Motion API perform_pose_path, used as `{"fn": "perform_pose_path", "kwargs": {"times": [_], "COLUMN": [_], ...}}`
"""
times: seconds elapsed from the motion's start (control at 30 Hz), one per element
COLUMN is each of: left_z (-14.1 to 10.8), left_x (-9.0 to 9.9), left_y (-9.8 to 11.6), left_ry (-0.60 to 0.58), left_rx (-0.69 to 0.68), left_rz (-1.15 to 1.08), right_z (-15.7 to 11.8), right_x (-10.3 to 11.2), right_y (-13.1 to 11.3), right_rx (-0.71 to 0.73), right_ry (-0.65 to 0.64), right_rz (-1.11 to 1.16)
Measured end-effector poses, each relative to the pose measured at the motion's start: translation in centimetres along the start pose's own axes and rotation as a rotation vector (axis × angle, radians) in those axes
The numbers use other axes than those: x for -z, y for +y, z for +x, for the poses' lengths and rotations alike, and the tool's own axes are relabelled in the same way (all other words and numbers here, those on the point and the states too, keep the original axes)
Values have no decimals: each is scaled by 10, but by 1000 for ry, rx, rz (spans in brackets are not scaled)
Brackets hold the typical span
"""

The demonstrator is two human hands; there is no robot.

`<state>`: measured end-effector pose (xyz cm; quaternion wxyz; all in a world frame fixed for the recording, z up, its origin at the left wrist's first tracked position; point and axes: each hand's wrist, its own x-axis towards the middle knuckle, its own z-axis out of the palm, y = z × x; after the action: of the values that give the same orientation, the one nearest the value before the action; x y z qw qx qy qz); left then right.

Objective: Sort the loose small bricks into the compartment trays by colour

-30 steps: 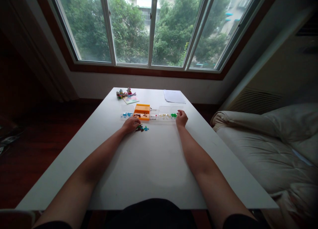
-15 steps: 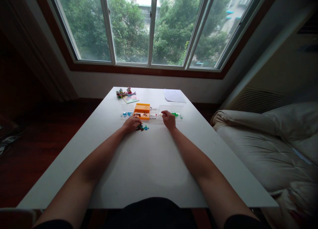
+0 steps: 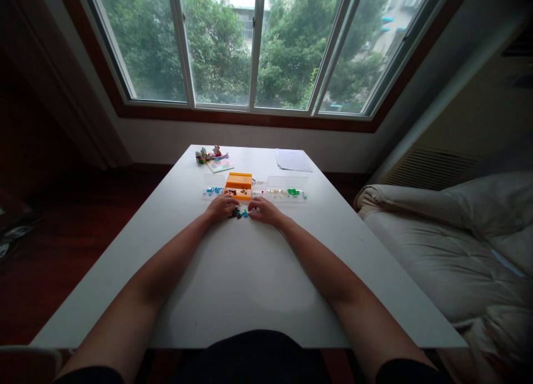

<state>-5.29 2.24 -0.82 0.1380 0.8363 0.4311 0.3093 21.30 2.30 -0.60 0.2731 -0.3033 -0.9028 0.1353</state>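
Note:
A small pile of dark, green and blue pieces (image 3: 239,212) lies on the white table between my hands. My left hand (image 3: 220,207) rests at the pile's left side, fingers curled; whatever they may hold is too small to see. At the right edge of the pile is my right hand (image 3: 264,211), its fingers bent and a little apart, with nothing visible in them. Behind the pile stands an open orange box (image 3: 239,180) with brown pieces inside. Clear trays flank it, with blue pieces (image 3: 215,190) on the left, and pale and green pieces (image 3: 293,192) on the right.
Small colourful figures (image 3: 201,156) and a patterned card (image 3: 220,166) are at the table's far left. White papers (image 3: 293,160) lie at the far right. A pale sofa (image 3: 441,240) stands right of the white table (image 3: 258,278).
My right hand has moved left and nearer, from the right clear tray to the pile's right edge. My left hand has stayed nearly where it was.

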Motion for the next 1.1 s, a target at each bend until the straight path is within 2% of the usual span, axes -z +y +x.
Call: {"fn": "perform_pose_path", "kwargs": {"times": [0.17,0.37,0.67,0.9,1.1], "left_z": [-1,0,1,1,4], "left_x": [0,2,-4,-7,-9], "left_y": [2,10,30,42,48], "left_ry": [15,-12,7,43,91], "left_rx": [-10,-22,-63,-38,45], "left_rz": [17,68,108,104,28], "right_z": [1,0,-2,1,6], "right_x": [-5,-5,-4,-3,-2], "right_y": [1,3,6,-2,-14], "right_rx": [16,-78,-32,-43,-14], "right_ry": [7,101,53,206,250], "right_rz": [-8,6,-54,-39,-85]}}
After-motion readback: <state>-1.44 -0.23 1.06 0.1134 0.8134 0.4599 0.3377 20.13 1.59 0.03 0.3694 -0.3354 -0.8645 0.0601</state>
